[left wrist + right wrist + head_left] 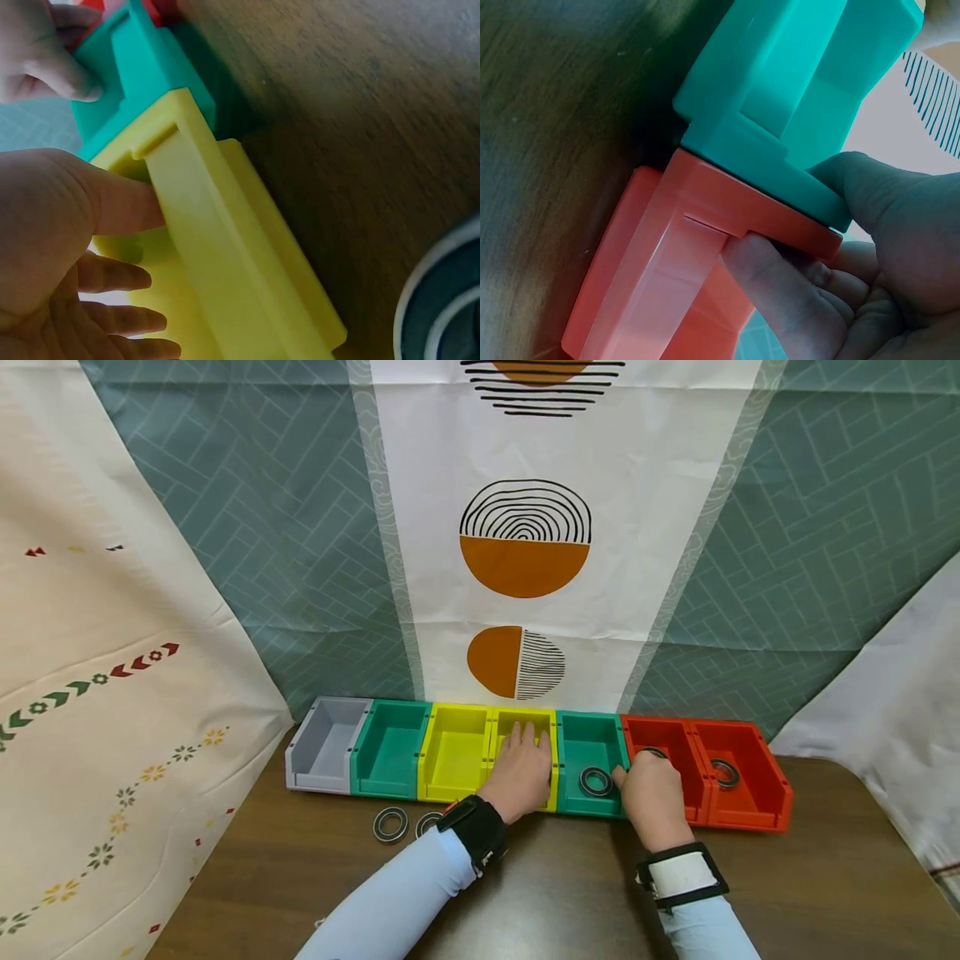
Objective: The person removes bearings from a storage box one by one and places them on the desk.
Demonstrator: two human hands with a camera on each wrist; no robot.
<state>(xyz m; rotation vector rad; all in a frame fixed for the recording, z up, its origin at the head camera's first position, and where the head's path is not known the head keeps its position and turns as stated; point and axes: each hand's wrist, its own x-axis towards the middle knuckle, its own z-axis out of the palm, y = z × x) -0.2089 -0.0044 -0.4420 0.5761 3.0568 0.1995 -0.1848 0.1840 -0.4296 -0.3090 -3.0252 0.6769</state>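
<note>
My left hand (521, 777) reaches into the right-hand yellow bin (553, 793), fingers extended and nothing visible in them. In the left wrist view its thumb lies at the side wall of the yellow bin (217, 225). My right hand (655, 793) pinches the adjoining side walls of the green bin (780, 172) and the red bin (675, 247), thumb on the green side, forefinger inside the red bin. A ball bearing (596, 782) lies in that green bin, left of the right thumb. Another bearing (655, 752) shows partly behind the right hand in the red bin.
Further left stand another yellow bin (456, 760), a green bin (390, 752) and a grey bin (330, 747). The far-right red bin (750, 802) holds a bearing (724, 772). Two bearings lie on the table, one alone (390, 825), the other (427, 823) partly behind the left wrist.
</note>
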